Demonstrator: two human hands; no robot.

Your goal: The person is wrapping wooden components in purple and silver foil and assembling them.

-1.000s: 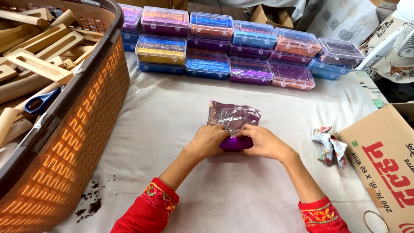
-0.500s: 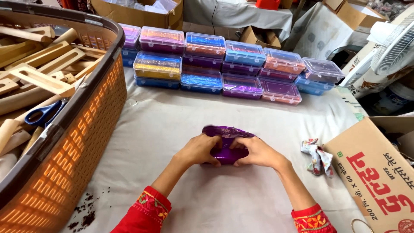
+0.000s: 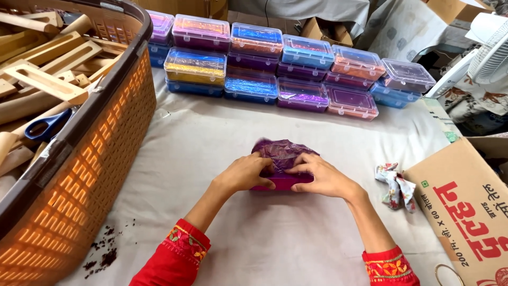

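The fingers of the left hand (image 3: 247, 172) curl together over the near left side of a purple packet (image 3: 283, 165), fingertips pressing into its crinkled foil top. The fingers of the right hand (image 3: 320, 177) are bent the same way and clamp on the packet's right side, thumb tucked toward the middle. The packet sits on the white cloth (image 3: 264, 233) near the centre of the table, pinned between both hands, its shiny wrapper bunched up above a flat magenta edge that shows under the fingers.

Both forearms come out of red sleeves (image 3: 174, 257) with embroidered cuffs. Near the left sleeve, dark crumbs (image 3: 103, 254) lie scattered on the cloth. To the right of the right hand, well apart from it, lies a crumpled patterned rag (image 3: 396, 185), and just beyond that a cardboard box (image 3: 465, 212) with red print.

Along the left side stands a large orange basket (image 3: 90, 175) with a brown rim, filled with wooden pieces (image 3: 42, 79) and a blue-handled pair of scissors (image 3: 45, 124).

At the far edge of the table, clear plastic boxes (image 3: 280, 69) of coloured foil are stacked in two layers, in a row. A white fan (image 3: 489, 50) shows at the far right.
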